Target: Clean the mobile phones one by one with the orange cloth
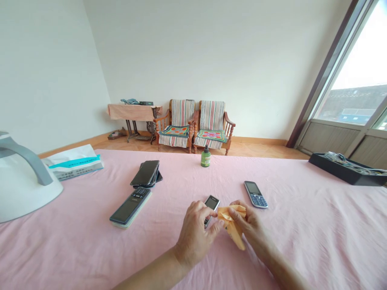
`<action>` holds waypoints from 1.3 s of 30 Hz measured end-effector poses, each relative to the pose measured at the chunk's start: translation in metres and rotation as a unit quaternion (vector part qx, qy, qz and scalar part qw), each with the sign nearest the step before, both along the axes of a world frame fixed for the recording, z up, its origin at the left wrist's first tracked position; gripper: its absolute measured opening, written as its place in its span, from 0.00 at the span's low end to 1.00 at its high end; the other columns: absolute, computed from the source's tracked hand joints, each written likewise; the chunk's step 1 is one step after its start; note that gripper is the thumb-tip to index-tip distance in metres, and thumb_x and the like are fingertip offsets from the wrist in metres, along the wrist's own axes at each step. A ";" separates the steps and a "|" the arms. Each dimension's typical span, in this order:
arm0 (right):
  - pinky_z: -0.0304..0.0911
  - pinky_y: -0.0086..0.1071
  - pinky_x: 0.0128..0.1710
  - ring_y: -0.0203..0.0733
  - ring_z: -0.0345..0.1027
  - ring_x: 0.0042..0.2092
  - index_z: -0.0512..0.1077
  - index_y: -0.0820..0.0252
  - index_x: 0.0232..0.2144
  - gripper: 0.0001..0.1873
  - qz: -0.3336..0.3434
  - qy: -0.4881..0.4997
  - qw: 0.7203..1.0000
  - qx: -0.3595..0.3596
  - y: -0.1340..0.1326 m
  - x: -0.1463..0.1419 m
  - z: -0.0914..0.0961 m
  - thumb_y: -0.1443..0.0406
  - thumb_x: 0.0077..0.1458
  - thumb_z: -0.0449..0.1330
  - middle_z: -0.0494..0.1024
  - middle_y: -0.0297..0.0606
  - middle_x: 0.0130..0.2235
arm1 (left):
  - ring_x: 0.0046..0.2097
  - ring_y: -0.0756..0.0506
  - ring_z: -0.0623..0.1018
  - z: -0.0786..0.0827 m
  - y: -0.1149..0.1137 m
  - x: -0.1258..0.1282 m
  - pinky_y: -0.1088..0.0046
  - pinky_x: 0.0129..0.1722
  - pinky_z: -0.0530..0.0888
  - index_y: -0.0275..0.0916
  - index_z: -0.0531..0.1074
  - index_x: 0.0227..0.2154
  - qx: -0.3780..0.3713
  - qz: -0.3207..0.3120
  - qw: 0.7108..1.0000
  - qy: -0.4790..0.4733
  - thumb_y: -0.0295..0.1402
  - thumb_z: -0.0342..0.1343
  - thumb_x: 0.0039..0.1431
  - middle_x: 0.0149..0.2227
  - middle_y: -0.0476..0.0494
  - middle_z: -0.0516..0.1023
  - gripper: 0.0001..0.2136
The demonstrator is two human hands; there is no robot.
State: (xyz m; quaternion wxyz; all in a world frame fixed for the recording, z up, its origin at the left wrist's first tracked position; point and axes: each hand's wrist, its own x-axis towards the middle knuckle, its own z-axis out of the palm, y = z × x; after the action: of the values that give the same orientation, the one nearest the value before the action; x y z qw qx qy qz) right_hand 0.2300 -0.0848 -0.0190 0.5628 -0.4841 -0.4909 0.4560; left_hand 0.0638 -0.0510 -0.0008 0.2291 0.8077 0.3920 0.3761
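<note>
Nothing legible: only blurred characters on the white-and-blue packet (77, 162) and tiny markings on the long keypad phone (130, 207).

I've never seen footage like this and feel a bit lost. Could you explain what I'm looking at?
There is no machine here. One camera, worn on a person's head, looks forward and down at their two bare hands. The right hand holds a crumpled orange cloth. The left hand is at a small phone, partly hiding it; its exact grip is unclear. On the pink sheet are also a blue keypad phone to the right, a stack of dark phones and a long keypad phone to the left, and a green bottle farther back.
</note>
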 end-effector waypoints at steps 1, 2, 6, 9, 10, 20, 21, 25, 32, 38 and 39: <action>0.56 0.24 0.23 0.33 0.63 0.24 0.64 0.59 0.29 0.17 0.009 0.003 1.000 0.004 0.000 -0.001 0.001 0.51 0.53 0.58 0.69 0.30 0.24 | 0.39 0.43 0.71 0.000 0.000 0.001 0.67 0.39 0.66 0.39 0.75 0.28 -0.012 0.000 1.000 -0.010 0.32 0.60 0.51 0.31 0.45 0.72 0.03; 0.57 0.24 0.23 0.33 0.63 0.25 0.64 0.60 0.29 0.17 0.017 0.003 1.000 0.006 0.000 -0.003 0.002 0.51 0.53 0.57 0.69 0.31 0.24 | 0.38 0.44 0.71 0.000 0.001 0.001 0.68 0.38 0.67 0.39 0.75 0.27 -0.026 -0.004 0.999 -0.022 0.30 0.59 0.51 0.30 0.45 0.72 0.01; 0.58 0.26 0.22 0.36 0.63 0.25 0.65 0.58 0.34 0.19 -0.040 -0.018 0.999 0.003 0.001 -0.005 0.002 0.49 0.56 0.52 0.70 0.33 0.25 | 0.30 0.48 0.71 0.000 0.008 0.000 0.74 0.30 0.65 0.37 0.72 0.24 -0.154 -0.027 0.981 -0.112 0.28 0.56 0.50 0.26 0.48 0.72 0.03; 0.60 0.29 0.24 0.40 0.64 0.29 0.66 0.57 0.35 0.16 -0.185 -0.124 0.972 0.074 -0.003 -0.003 0.001 0.52 0.57 0.51 0.70 0.35 0.28 | 0.24 0.51 0.69 0.001 0.014 -0.004 0.76 0.25 0.63 0.36 0.69 0.24 -0.294 -0.041 0.933 -0.204 0.34 0.56 0.50 0.22 0.50 0.71 0.07; 0.61 0.31 0.28 0.41 0.65 0.31 0.67 0.57 0.33 0.12 -0.217 -0.175 0.953 0.121 -0.006 -0.003 0.001 0.55 0.58 0.52 0.70 0.36 0.29 | 0.23 0.52 0.68 0.002 0.016 -0.005 0.77 0.24 0.63 0.36 0.68 0.24 -0.323 -0.046 0.919 -0.224 0.36 0.55 0.50 0.22 0.50 0.70 0.08; 0.56 0.42 0.47 0.48 0.63 0.48 0.65 0.52 0.49 0.17 -0.053 -0.397 0.881 0.252 -0.012 -0.020 0.012 0.65 0.57 0.56 0.72 0.41 0.45 | 0.23 0.53 0.65 0.008 0.016 -0.008 0.79 0.23 0.61 0.35 0.66 0.22 -0.361 -0.121 0.896 -0.227 0.38 0.59 0.49 0.20 0.52 0.69 0.11; 0.56 0.42 0.48 0.48 0.62 0.48 0.65 0.52 0.49 0.18 -0.052 -0.386 0.888 0.245 -0.012 -0.020 0.010 0.64 0.55 0.58 0.72 0.40 0.45 | 0.23 0.54 0.65 0.008 0.016 -0.009 0.79 0.24 0.61 0.35 0.66 0.22 -0.360 -0.131 0.894 -0.232 0.37 0.59 0.50 0.21 0.52 0.69 0.11; 0.57 0.40 0.50 0.48 0.62 0.50 0.66 0.54 0.46 0.16 -0.047 -0.307 0.925 0.217 -0.010 -0.019 0.005 0.62 0.54 0.59 0.71 0.41 0.46 | 0.25 0.53 0.66 0.009 0.016 -0.012 0.78 0.26 0.62 0.34 0.70 0.24 -0.379 -0.166 0.875 -0.253 0.36 0.61 0.49 0.23 0.51 0.70 0.10; 0.63 0.28 0.33 0.39 0.67 0.34 0.68 0.57 0.37 0.09 -0.030 -0.179 0.977 0.108 -0.011 -0.022 0.001 0.59 0.57 0.55 0.73 0.36 0.34 | 0.25 0.54 0.64 0.008 0.018 -0.013 0.78 0.26 0.59 0.33 0.72 0.25 -0.404 -0.174 0.863 -0.248 0.39 0.63 0.46 0.22 0.51 0.68 0.12; 0.59 0.27 0.26 0.37 0.64 0.28 0.73 0.60 0.34 0.13 -0.069 -0.153 0.983 0.077 -0.004 -0.013 -0.004 0.56 0.55 0.56 0.72 0.36 0.27 | 0.27 0.50 0.68 0.009 0.030 -0.025 0.75 0.28 0.62 0.36 0.70 0.27 -0.252 -0.086 0.957 -0.118 0.44 0.56 0.53 0.25 0.50 0.70 0.14; 0.58 0.27 0.24 0.37 0.63 0.26 0.73 0.61 0.34 0.15 -0.078 -0.138 0.986 0.062 -0.002 -0.011 -0.006 0.55 0.54 0.57 0.71 0.35 0.25 | 0.29 0.48 0.69 0.008 0.032 -0.029 0.74 0.29 0.63 0.37 0.70 0.27 -0.180 -0.036 0.981 -0.070 0.44 0.56 0.52 0.26 0.49 0.70 0.13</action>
State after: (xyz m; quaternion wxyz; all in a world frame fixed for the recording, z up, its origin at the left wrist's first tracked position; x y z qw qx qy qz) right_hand 0.2191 -0.0865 -0.0249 0.5523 -0.5433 -0.5517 0.3089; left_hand 0.0352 -0.0187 0.0069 0.4107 0.7387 0.4071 0.3463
